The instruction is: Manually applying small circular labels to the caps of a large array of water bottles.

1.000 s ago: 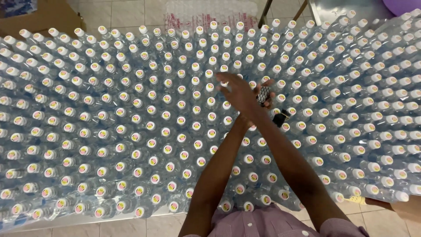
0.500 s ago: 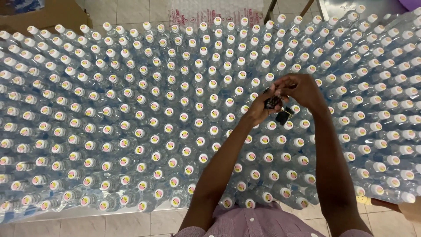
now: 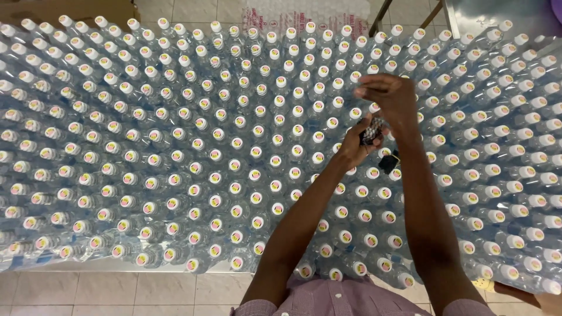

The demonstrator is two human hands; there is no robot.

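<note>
Several rows of clear plastic water bottles (image 3: 175,152) with white caps fill the table. My left hand (image 3: 353,147) reaches over them and grips a small bundle of black-and-white patterned sleeves (image 3: 372,131). A small black object (image 3: 387,162) hangs just below that hand. My right hand (image 3: 391,100) hovers right above the bundle, fingers curled and close together over the caps. Whether it pinches a sleeve is hidden by the fingers.
A brown cardboard box (image 3: 76,7) lies beyond the far left edge. A clear printed plastic pack (image 3: 304,14) rests on the tiled floor behind the table. Metal legs (image 3: 380,17) and a steel surface (image 3: 497,11) are at the top right. The tiled floor (image 3: 117,289) shows along the near edge.
My right hand crossed from left of the bundle to above and right of it. Both hands shifted slightly right and farther away, and the view moved down.
</note>
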